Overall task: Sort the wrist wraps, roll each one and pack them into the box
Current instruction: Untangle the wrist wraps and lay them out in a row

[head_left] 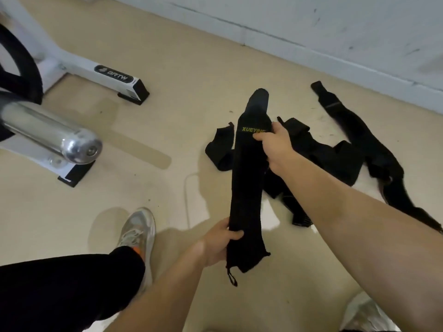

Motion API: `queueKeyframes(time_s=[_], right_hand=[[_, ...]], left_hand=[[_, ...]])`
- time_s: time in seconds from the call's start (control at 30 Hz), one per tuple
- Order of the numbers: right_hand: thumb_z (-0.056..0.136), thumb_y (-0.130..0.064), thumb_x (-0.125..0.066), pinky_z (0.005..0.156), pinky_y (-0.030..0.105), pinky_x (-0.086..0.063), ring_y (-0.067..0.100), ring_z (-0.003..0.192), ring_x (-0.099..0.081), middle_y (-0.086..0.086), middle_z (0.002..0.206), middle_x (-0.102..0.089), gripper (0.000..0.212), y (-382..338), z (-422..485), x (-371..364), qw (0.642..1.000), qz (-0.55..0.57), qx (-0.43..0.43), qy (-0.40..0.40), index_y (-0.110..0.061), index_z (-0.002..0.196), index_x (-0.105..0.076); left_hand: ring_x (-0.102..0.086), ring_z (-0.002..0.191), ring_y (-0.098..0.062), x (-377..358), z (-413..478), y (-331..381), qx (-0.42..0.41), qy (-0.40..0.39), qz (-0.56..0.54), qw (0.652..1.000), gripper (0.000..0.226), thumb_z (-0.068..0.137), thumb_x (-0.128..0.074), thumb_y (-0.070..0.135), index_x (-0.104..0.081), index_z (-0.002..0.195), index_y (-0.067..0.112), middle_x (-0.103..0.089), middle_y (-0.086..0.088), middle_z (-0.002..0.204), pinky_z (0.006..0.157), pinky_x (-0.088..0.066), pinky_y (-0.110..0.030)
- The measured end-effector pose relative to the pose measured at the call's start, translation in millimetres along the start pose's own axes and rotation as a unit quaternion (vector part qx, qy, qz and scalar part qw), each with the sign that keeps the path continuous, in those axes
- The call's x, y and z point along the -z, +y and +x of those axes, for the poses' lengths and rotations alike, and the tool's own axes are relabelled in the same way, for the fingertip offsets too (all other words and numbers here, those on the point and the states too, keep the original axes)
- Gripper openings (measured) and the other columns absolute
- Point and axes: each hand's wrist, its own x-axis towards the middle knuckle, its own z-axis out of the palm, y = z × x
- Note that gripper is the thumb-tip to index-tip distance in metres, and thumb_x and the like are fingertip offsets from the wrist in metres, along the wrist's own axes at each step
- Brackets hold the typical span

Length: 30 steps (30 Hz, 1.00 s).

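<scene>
Beige scuffed floor (pixel 191 68) meets a grimy white wall (pixel 335 25) beyond the hands, a white rack foot (pixel 115 77) off to their left, while left hand (pixel 219 243) and right hand (pixel 275 144) stretch one black wrist wrap (pixel 249 178) above the tangled pile (pixel 323 154).

- I see a beige floor (pixel 191 68), scuffed and stained;
- a heap of black wrist wraps (pixel 318 152) lies on it near the wall;
- white rack feet (pixel 124 82) rest at left;
- my sneaker (pixel 139 231) stands near.
</scene>
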Motion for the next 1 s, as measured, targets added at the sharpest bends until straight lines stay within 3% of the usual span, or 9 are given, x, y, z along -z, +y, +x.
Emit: queueKeyframes(time_s=[0.23,0.3,0.4,0.5,0.57,0.67,0.77,0.9,1.0], right_hand=[[0.098,-0.006,-0.059,0.108,0.046,-0.049,0.028,0.122,-0.057,0.007,0.133,-0.059,0.054,23,32,-123,0.995,-0.040,-0.006,-0.093,-0.018,0.149,-0.045],[0.100,-0.015,-0.060,0.110,0.039,-0.045,0.029,0.131,-0.052,0.008,0.145,-0.052,0.062,15,48,-149,0.993,-0.070,0.019,-0.090,-0.019,0.156,-0.034],[0.104,-0.026,-0.054,0.098,0.031,-0.039,0.029,0.137,-0.045,0.009,0.155,-0.042,0.070,20,58,-160,0.982,-0.170,0.033,-0.076,-0.016,0.162,-0.017],[0.103,-0.018,-0.052,0.091,0.027,-0.040,0.023,0.121,-0.053,0.008,0.149,-0.049,0.052,70,42,-150,0.965,-0.229,0.017,-0.129,-0.015,0.153,-0.039],[0.102,-0.012,-0.052,0.097,0.029,-0.044,0.022,0.122,-0.054,0.008,0.144,-0.053,0.045,115,20,-138,0.945,-0.274,0.002,-0.179,-0.016,0.146,-0.049],[0.099,-0.005,-0.051,0.106,0.028,-0.039,0.024,0.136,-0.048,0.009,0.150,-0.047,0.054,168,-9,-126,0.906,-0.337,-0.019,-0.253,-0.017,0.150,-0.045],[0.098,-0.011,-0.056,0.099,0.027,-0.045,0.023,0.125,-0.055,0.010,0.142,-0.051,0.056,197,-27,-125,0.897,-0.352,-0.028,-0.267,-0.020,0.152,-0.041],[0.094,-0.012,-0.067,0.082,0.028,-0.050,0.019,0.094,-0.062,0.002,0.107,-0.063,0.045,216,-45,-133,0.913,-0.344,-0.025,-0.218,-0.017,0.136,-0.050],[0.091,0.002,-0.064,0.082,0.047,-0.060,0.028,0.090,-0.065,0.007,0.096,-0.063,0.033,227,-55,-142,0.939,-0.277,-0.070,-0.190,-0.016,0.116,-0.055]], left_hand=[[-0.070,0.117,-0.026,78,10,-16,-0.058,0.136,-0.056,0.987,0.041,0.100,-0.063,0.007,-0.062,0.137,0.026,-0.074,-0.004,0.126,0.108,-0.053,-0.049],[-0.067,0.121,-0.028,103,17,-4,-0.070,0.206,-0.053,0.975,0.055,0.098,-0.070,0.014,-0.051,0.148,0.024,-0.070,-0.006,0.131,0.109,-0.051,-0.049],[-0.056,0.134,-0.030,133,27,13,-0.062,0.328,0.111,0.936,0.081,0.097,-0.073,0.020,-0.024,0.162,0.018,-0.054,-0.011,0.148,0.112,-0.047,-0.043],[-0.047,0.135,-0.034,136,36,10,-0.048,0.382,0.323,0.864,0.072,0.096,-0.066,0.027,-0.031,0.159,0.024,-0.041,-0.010,0.151,0.112,-0.044,-0.044],[-0.043,0.135,-0.037,129,46,1,-0.053,0.372,0.361,0.854,0.064,0.095,-0.066,0.028,-0.040,0.154,0.024,-0.033,-0.011,0.154,0.111,-0.042,-0.043],[-0.040,0.133,-0.038,117,56,-6,-0.045,0.415,0.323,0.850,0.058,0.095,-0.066,0.024,-0.044,0.148,0.021,-0.026,-0.016,0.155,0.108,-0.043,-0.042],[-0.047,0.125,-0.035,119,56,-3,-0.040,0.468,0.219,0.855,0.053,0.093,-0.070,0.022,-0.050,0.141,0.014,-0.037,-0.017,0.144,0.101,-0.043,-0.038],[-0.057,0.115,-0.030,136,56,-8,-0.069,0.478,0.160,0.861,0.040,0.090,-0.073,0.017,-0.056,0.126,0.016,-0.048,-0.012,0.133,0.097,-0.045,-0.033],[-0.063,0.111,-0.029,150,55,-6,-0.088,0.468,0.100,0.874,0.026,0.089,-0.076,0.014,-0.058,0.108,0.019,-0.061,-0.013,0.124,0.088,-0.049,-0.031]])
